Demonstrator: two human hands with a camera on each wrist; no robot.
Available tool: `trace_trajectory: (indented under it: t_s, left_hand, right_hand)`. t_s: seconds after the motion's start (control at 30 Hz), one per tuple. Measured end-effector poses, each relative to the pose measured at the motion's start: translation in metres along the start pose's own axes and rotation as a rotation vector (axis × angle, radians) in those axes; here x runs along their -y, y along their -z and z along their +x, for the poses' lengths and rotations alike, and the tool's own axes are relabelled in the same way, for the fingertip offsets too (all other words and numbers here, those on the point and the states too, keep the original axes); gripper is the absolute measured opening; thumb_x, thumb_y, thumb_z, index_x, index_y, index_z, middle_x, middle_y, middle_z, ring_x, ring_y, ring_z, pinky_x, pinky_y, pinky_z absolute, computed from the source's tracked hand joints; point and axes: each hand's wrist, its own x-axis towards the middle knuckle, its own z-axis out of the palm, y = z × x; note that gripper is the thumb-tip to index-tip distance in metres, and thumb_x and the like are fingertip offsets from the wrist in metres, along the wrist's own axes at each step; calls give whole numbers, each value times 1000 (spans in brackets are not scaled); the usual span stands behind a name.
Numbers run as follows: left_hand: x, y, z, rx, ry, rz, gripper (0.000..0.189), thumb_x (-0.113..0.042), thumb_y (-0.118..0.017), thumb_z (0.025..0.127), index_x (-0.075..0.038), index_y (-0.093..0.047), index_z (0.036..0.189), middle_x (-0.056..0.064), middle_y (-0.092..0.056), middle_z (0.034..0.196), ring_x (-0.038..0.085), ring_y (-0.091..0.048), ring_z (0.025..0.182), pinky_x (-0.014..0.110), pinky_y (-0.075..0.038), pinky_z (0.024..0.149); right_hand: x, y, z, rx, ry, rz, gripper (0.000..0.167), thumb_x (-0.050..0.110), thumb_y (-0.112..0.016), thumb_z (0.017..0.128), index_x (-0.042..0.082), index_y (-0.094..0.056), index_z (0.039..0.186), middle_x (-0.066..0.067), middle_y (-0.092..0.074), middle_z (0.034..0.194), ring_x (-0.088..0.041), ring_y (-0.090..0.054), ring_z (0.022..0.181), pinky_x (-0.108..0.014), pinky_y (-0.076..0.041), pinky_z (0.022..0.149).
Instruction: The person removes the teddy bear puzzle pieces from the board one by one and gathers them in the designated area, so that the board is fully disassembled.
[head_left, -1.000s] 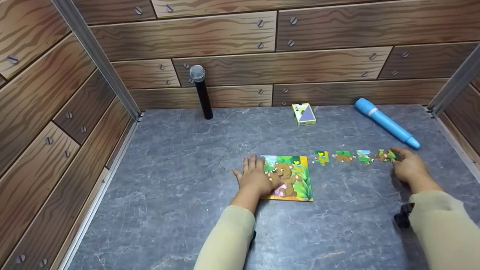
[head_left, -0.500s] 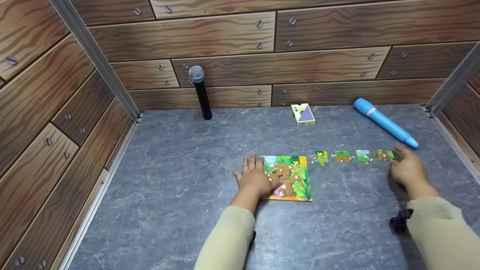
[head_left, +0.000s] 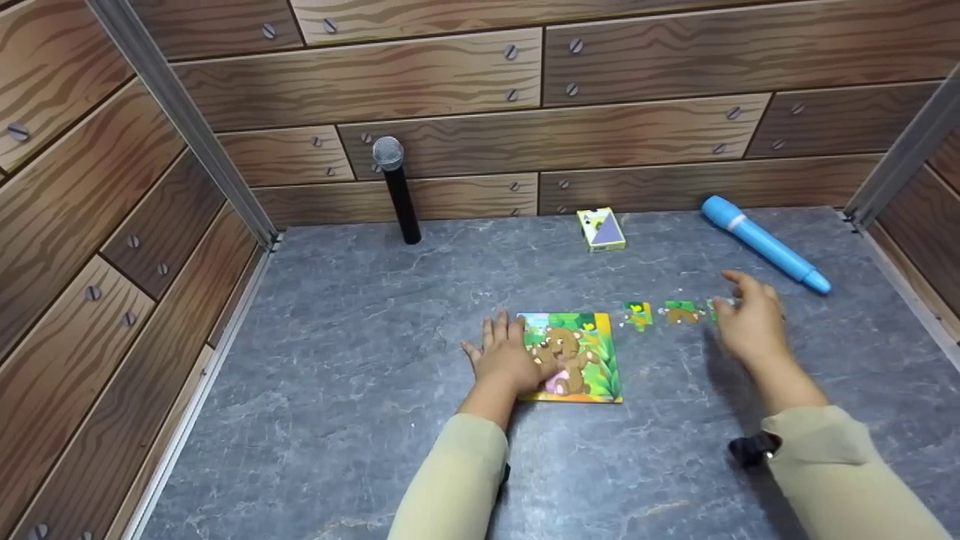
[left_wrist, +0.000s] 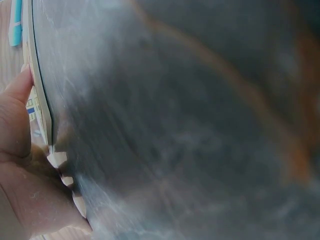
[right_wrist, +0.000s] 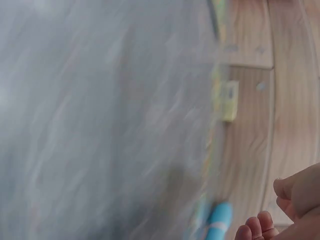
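Note:
A square bear puzzle [head_left: 574, 356] lies on the table in the head view. My left hand [head_left: 506, 364] rests on its left side, fingers spread. In the left wrist view the thumb [left_wrist: 19, 90] lies along the puzzle's edge. To the right, loose puzzle pieces stand in a row: a yellow-and-green piece [head_left: 638, 315], a brown-and-green piece [head_left: 681, 312] and one with light blue [head_left: 711, 309] partly behind my right hand [head_left: 752, 322]. That hand is over the row's right end, thumb and fingers apart, holding nothing. It mostly hides the last piece.
A black microphone [head_left: 400, 195] stands upright at the back left. A card box [head_left: 601, 229] lies at the back, and a thick blue pen [head_left: 766, 244] lies slanted behind the row. Wood-patterned walls [head_left: 450, 82] enclose the grey table [head_left: 337, 360].
My right hand has left the rightmost piece and moved left over the row, its fingers opening out. My left hand stays on the puzzle. The view has shifted slightly.

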Motion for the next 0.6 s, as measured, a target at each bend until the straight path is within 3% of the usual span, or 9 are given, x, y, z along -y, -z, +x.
trace_trajectory:
  t_s: [0.13,0.3,0.6]
  left_hand:
    - [1,2,-4,-16,-9,-6,106,-74,-70,88,-21,-28,169,9,-10,178,36,-2,163,76,-2,121]
    - [0,5,-8,-30,-15,-11,105,-74,-71,88,-21,-30,169,9,-12,178,35,-3,163,75,-3,121]
    - [-1,3,-5,-15,-3,-6,106,-75,-70,87,-22,-29,170,8,-10,178,34,-2,163,75,-2,122]
  right_hand:
    - [25,-6,-5,19,43,40,50,6,-59,106,-6,-47,153,-37,-50,131,-53,-53,117,-62,-45,94]
    - [48,-18,-13,58,92,77,50,7,-62,106,-4,-48,153,-33,-52,128,-49,-54,114,-55,-46,88]
    - [73,-49,-26,145,143,121,51,7,-69,103,-6,-52,149,-29,-56,119,-41,-57,104,-50,-48,84]
